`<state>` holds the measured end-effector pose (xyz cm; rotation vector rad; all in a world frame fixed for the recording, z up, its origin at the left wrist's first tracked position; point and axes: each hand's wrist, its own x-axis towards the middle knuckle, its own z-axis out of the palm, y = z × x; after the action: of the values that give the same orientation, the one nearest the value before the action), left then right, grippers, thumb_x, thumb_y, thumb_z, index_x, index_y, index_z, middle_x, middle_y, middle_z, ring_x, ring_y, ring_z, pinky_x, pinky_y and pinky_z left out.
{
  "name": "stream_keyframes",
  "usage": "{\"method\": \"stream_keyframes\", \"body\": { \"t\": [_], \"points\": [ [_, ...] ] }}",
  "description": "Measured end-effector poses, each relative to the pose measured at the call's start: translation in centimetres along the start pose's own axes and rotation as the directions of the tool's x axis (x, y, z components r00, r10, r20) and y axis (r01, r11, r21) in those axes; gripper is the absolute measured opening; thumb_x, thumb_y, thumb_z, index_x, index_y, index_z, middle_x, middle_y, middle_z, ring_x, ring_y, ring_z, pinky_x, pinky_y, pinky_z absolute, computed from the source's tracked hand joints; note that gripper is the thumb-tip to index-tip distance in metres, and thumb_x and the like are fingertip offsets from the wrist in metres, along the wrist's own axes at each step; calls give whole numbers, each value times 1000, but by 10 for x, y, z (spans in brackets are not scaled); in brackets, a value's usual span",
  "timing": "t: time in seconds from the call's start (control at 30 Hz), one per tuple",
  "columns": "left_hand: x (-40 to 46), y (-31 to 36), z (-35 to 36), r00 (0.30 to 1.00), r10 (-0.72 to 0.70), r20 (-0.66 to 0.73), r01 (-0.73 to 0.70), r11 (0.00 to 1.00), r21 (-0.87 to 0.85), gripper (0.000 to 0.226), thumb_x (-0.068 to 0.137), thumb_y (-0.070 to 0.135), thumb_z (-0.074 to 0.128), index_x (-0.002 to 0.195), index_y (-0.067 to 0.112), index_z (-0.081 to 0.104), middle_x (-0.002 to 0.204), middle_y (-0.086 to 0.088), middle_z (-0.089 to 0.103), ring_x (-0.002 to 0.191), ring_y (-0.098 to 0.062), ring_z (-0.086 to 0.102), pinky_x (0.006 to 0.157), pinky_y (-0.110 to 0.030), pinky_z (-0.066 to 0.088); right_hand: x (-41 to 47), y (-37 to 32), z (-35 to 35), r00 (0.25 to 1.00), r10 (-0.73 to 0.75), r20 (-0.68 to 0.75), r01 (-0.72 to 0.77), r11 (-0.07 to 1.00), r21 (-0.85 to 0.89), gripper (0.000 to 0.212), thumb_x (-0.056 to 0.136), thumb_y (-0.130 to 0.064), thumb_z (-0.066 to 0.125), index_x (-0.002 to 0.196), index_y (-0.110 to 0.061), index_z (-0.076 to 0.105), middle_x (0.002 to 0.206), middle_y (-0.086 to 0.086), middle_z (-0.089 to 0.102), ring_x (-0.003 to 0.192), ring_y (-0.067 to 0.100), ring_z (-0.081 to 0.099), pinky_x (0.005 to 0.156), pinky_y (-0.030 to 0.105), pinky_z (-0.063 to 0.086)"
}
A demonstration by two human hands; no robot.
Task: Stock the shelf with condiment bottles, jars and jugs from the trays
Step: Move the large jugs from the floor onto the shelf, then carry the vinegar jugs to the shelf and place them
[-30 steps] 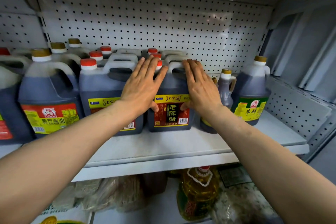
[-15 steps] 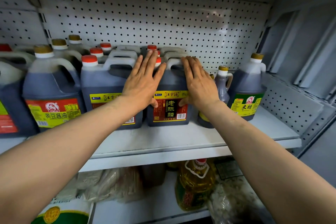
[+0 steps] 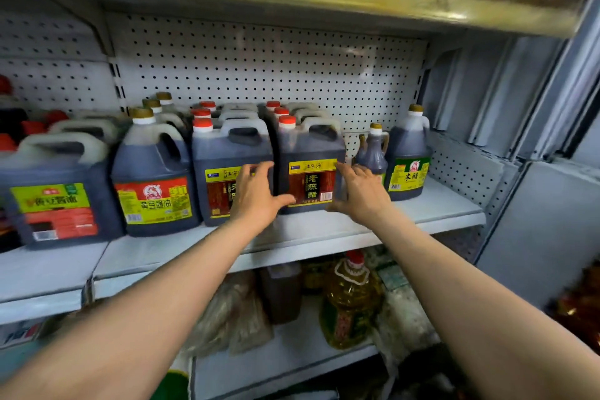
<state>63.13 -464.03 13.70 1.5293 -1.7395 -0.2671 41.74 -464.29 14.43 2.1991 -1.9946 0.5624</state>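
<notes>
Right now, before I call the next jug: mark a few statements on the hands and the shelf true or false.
1. Both hands, left hand and right hand, flank the front red-capped vinegar jug. True.
2. That jug lies on its side. False: it stands upright.
3. The shelf has bare space right of the green-label jug. True.
4. The small bottle has a red cap. False: gold.
</notes>
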Motion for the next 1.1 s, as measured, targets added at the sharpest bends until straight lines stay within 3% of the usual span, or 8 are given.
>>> {"method": "stream_keyframes", "body": {
  "t": [0.17,0.33,0.43,0.6,0.67,0.73,0.97,1.1],
  "points": [
    [-45,-30,-18,981,-106,162,114,993,-38,68,74,32,85,132,22,50,138,-9,43,127,-30,44,93,-32,37,-65,-36,-6,989,111,93,-116,992,44,93,75,-49,82,148,-13,36,143,13,45,132,34,44,103,42,42],
    [-106,-73,-42,958,-88,273,108,992,-60,66,73,32,84,130,24,51,133,-11,44,122,-31,50,100,-33,39,-133,-82,10,967,181,178,-197,978,74,88,71,-45,85,144,-23,42,140,9,47,130,31,47,102,41,45],
    [-143,-106,-57,940,-121,318,145,988,-51,63,72,33,85,127,26,53,129,-10,47,115,-29,55,96,-33,44,-173,-113,27,951,201,234,-219,974,53,88,71,-46,85,145,-23,42,139,10,49,131,32,45,104,41,43],
    [-209,-155,-57,903,-144,405,194,977,-86,62,77,24,83,130,19,51,123,-5,49,99,-16,46,72,-22,32,-239,-153,62,925,207,318,-233,971,46,87,73,-45,84,146,-22,42,142,12,48,132,34,43,105,38,39],
    [-232,-167,-53,886,-179,429,213,976,-34,62,75,31,84,128,24,51,127,-1,51,100,-18,50,73,-27,39,-262,-161,77,912,203,358,-237,970,54,88,73,-46,83,147,-21,41,142,11,47,132,34,41,105,39,39],
    [-249,-175,-47,873,-193,448,211,978,11,63,72,38,85,125,28,52,131,-6,54,112,-26,53,85,-35,47,-279,-162,90,894,201,400,-247,967,65,89,74,-46,83,148,-22,40,146,11,44,136,33,38,107,41,38],
    [-298,-206,-10,806,-264,530,261,962,84,64,76,38,82,130,22,53,136,-11,49,120,-31,50,93,-35,42,-325,-131,153,855,198,479,-290,949,124,84,75,-47,82,145,-20,45,144,13,46,134,33,41,107,41,40],
    [-352,-251,43,733,-313,604,340,938,73,74,67,46,84,129,20,54,130,-14,54,119,-33,53,95,-38,46,-377,-104,228,785,229,576,-385,908,164,81,73,-46,84,140,-14,51,139,15,53,129,33,48,105,37,41]
  ]
}}
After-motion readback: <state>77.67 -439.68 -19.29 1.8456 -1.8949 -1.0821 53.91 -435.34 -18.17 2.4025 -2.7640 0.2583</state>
